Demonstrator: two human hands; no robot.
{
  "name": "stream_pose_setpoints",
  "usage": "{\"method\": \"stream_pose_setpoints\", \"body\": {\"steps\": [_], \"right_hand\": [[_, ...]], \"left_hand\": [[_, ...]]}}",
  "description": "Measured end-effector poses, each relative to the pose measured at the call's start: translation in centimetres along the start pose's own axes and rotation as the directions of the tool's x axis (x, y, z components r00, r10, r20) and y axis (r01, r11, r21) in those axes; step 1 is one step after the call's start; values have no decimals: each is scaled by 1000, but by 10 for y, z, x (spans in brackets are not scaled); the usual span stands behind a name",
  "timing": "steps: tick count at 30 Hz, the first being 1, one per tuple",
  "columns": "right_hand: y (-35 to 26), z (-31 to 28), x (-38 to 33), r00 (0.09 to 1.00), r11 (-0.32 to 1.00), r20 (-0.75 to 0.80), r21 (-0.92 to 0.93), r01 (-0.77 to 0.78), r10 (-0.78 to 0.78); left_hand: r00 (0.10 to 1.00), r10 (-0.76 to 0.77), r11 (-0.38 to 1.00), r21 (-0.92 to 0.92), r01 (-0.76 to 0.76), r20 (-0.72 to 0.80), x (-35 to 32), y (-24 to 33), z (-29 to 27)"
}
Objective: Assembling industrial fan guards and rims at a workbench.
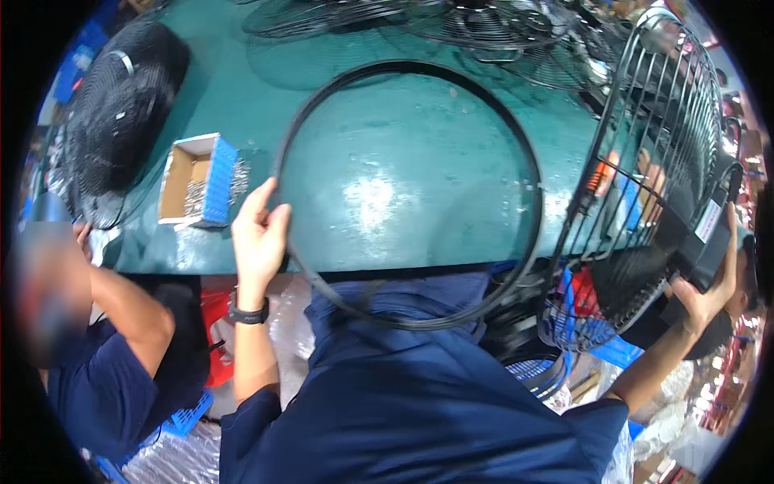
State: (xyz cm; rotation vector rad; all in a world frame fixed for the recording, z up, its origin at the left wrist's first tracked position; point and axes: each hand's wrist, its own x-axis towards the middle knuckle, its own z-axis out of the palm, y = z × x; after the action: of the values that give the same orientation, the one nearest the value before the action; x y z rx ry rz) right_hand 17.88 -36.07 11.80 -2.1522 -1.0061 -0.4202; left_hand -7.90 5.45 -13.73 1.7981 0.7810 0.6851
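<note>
My left hand [262, 230] is closed on the left side of a large thin black ring [415, 67]. The ring spans the near edge of the green table, its lower part in front of my body. To the right, my right hand [708, 300] grips the black housing at the back of a fan with a black wire guard [641, 282]. This fan is tilted up on its side, apart from the ring. Its body hides part of my right fingers.
The green table [451, 185] carries an open blue-and-white box [218, 181] of small metal parts, some spilled beside it. Black wire guards [476, 28] lie at the back; a black mesh cage [121, 113] stands left. A co-worker's arm [133, 310] is at left, another person's hand [649, 185] behind the fan.
</note>
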Motion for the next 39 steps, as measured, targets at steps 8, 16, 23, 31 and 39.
{"method": "stream_pose_setpoints", "body": {"steps": [8,16,23,31,39], "right_hand": [[3,49,8,961,998,277,-56,5,10],[4,120,5,911,985,390,-44,166,-136],[18,139,1,873,986,478,-72,152,-100],[19,155,9,886,986,444,-27,162,-134],[-4,181,20,845,986,511,37,160,-157]], "left_hand": [[992,-39,997,-57,47,120,-15,5,2],[988,-54,989,-125,72,143,-14,7,-3],[986,-66,990,-113,84,156,-9,6,-1],[989,48,997,53,-56,143,-10,-3,1],[969,185,973,109,-204,163,-11,-8,4]]}}
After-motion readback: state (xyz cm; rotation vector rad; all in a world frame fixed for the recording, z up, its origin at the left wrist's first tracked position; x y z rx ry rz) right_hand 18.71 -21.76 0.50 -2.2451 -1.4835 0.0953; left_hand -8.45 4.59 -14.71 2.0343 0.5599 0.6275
